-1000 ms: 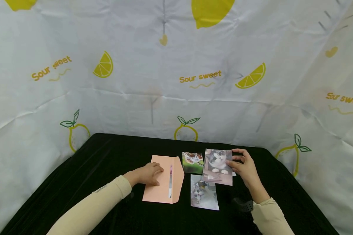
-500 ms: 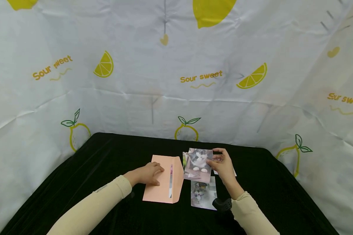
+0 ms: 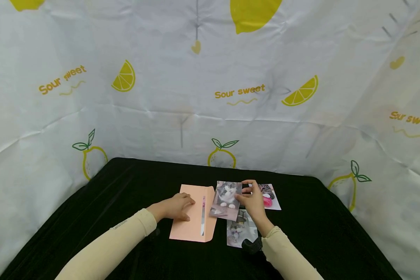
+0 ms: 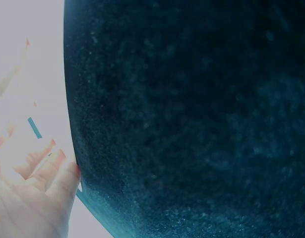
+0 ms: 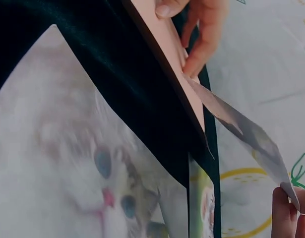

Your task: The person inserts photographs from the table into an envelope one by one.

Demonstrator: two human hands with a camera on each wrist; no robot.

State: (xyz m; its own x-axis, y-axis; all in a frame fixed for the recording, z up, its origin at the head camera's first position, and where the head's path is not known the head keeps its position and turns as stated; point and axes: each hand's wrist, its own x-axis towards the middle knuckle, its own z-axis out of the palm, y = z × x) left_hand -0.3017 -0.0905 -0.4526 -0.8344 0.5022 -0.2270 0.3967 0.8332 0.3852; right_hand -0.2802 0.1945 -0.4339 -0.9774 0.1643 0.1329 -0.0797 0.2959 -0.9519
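My left hand (image 3: 175,207) rests on a pink envelope (image 3: 190,229), its fingers spread over the paper; the same hand (image 4: 35,198) looks washed out in the left wrist view. A narrow strip of a picture (image 3: 203,217) shows along the envelope's opening, beside the flap on the right. My right hand (image 3: 253,204) pinches a photo of a grey-and-white cat (image 3: 225,200) by its right edge. That photo (image 5: 256,141) is tilted and slightly bent in the right wrist view, its far end at the envelope (image 5: 169,64).
Below the held photo lies another cat photo (image 3: 236,235), partly covered. A photo with a pink object (image 3: 270,198) lies to the right. A green tiger photo (image 5: 207,203) shows in the right wrist view. Black cloth (image 3: 315,225) covers the table; a lemon-print curtain (image 3: 161,93) hangs behind.
My right hand has carried the cat photo leftward, from above the right-hand photos to the envelope's flap. This uncovers the photo with the pink object. My left hand has stayed in place.
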